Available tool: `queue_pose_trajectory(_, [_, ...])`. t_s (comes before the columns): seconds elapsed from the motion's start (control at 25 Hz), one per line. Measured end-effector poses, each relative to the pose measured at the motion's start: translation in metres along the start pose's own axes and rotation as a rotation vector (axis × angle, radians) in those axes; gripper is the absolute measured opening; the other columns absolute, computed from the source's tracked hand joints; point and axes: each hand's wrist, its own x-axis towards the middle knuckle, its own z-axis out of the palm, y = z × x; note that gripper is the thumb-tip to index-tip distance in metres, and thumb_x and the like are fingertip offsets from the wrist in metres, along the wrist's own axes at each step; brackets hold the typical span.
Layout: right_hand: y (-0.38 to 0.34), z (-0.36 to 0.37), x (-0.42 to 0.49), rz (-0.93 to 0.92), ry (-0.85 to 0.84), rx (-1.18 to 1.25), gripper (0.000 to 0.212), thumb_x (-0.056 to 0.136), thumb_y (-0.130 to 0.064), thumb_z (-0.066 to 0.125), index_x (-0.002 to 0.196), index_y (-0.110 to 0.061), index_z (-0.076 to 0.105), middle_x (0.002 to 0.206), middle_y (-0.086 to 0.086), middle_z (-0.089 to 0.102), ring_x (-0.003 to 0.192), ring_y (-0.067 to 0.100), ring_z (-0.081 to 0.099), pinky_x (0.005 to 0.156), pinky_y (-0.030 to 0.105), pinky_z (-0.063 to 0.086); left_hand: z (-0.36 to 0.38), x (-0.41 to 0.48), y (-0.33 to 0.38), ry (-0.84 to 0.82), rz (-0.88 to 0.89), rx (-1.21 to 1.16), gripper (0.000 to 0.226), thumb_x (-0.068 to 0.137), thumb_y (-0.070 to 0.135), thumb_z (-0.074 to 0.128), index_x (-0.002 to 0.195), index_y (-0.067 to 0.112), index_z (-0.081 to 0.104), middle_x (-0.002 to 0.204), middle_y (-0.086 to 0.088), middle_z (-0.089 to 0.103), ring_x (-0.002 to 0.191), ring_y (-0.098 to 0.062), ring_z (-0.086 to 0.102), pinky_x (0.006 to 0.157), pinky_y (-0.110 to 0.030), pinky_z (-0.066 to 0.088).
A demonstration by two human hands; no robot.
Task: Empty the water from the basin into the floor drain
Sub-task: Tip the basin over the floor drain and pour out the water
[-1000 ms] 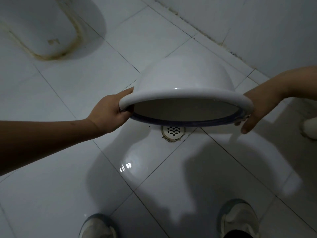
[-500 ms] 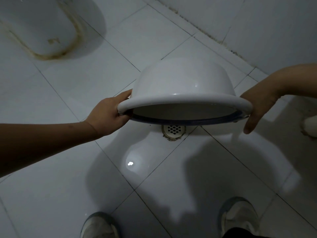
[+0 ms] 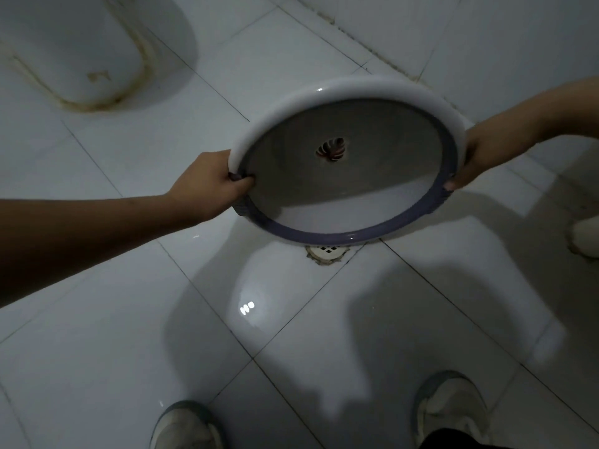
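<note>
Basin (image 3: 343, 163), white with a blue-edged rim, held in the air above the floor drain (image 3: 326, 252), tipped so its open mouth faces back toward the camera, lower rim just over the grate. Inside looks empty, no water seen pouring; a small dark leaf print at the centre of the bottom. Left hand (image 3: 207, 186) at the left rim, fingers (image 3: 241, 181) curled over the lip and closed on it. Right hand (image 3: 470, 166) at the opposite rim, pressed around the edge and holding it too. Probably light now that it appears drained, stiff and glossy, likely slippery where wet. Best taken by the rolled rim at two opposite sides, as here. Wet sheen on the floor tiles (image 3: 129, 319) around the drain; shoes (image 3: 450, 413) well below, squat toilet (image 3: 81, 59) off to the upper left.
</note>
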Motion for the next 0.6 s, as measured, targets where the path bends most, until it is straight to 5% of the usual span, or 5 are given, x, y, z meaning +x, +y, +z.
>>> queue_pose_trajectory(0.16, [0.001, -0.016, 0.003, -0.015, 0.071, 0.197, 0.023, 0.075, -0.045, 0.067, 0.092, -0.030, 0.064, 0.090, -0.018, 0.069, 0.085, -0.002, 0.064, 0.056, 0.004, 0.047, -0.004, 0.020, -0.003, -0.095, -0.142, -0.048, 0.032, 0.086, 0.029, 0.061, 0.063, 0.008, 0.057, 0.057, -0.002, 0.057, 0.047, -0.009, 0.052, 0.043, -0.022, 0.040])
queue_pose_trajectory(0.28, [0.005, -0.023, 0.008, -0.035, 0.081, 0.361, 0.032, 0.076, -0.041, 0.067, 0.101, -0.020, 0.068, 0.092, -0.012, 0.077, 0.090, 0.003, 0.070, 0.065, 0.010, 0.053, -0.008, 0.031, -0.006, -0.193, -0.247, -0.147, 0.027, 0.086, 0.031, 0.063, 0.066, 0.013, 0.062, 0.062, -0.002, 0.066, 0.050, -0.007, 0.065, 0.039, -0.012, 0.045])
queue_pose_trajectory(0.48, [0.010, -0.033, 0.025, -0.027, 0.027, 0.619, 0.039, 0.086, -0.028, 0.062, 0.113, 0.000, 0.064, 0.108, 0.017, 0.073, 0.101, 0.028, 0.070, 0.080, 0.030, 0.059, -0.007, 0.045, -0.011, -0.363, -0.411, -0.354, 0.025, 0.087, 0.033, 0.064, 0.085, 0.008, 0.066, 0.075, -0.006, 0.074, 0.065, -0.020, 0.073, 0.050, -0.025, 0.057])
queue_pose_trajectory(0.6, [0.005, -0.031, 0.033, 0.006, 0.037, 0.715, 0.034, 0.094, -0.024, 0.055, 0.118, 0.000, 0.062, 0.112, 0.021, 0.070, 0.099, 0.032, 0.069, 0.073, 0.033, 0.061, -0.004, 0.050, -0.012, -0.369, -0.461, -0.349, 0.025, 0.088, 0.037, 0.062, 0.092, 0.012, 0.065, 0.085, -0.008, 0.074, 0.070, -0.021, 0.073, 0.052, -0.027, 0.058])
